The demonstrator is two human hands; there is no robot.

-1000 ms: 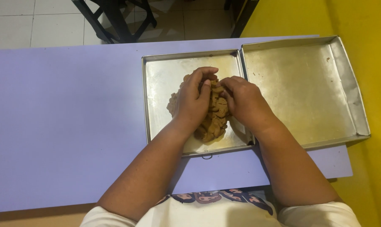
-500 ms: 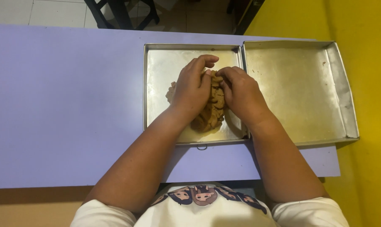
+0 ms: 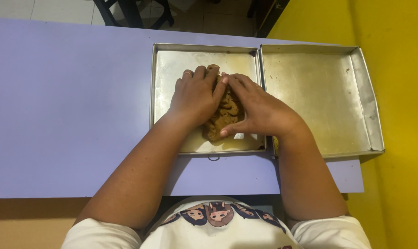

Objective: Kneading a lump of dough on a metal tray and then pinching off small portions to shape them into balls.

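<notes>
dough lump (image 3: pixel 223 115) lies in a metal tray (image 3: pixel 172 60), pressed between both hands: left hand (image 3: pixel 195 94) and right hand (image 3: pixel 255 108) lie flat, fingers spread, over it. empty tray (image 3: pixel 319 92) sits just right of the right hand on the surface (image 3: pixel 66 106).

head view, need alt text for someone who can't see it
Both hands, left hand and right hand, press a brown lump of dough in a square metal tray. A second metal tray sits beside it on a lilac table.

White short-sleeved t-shirt (image 3: pixel 218 235), cartoon print of small figures across the chest. Forearms bare. Ring on a finger of the left hand (image 3: pixel 195 94). No gloves, no watch.
</notes>
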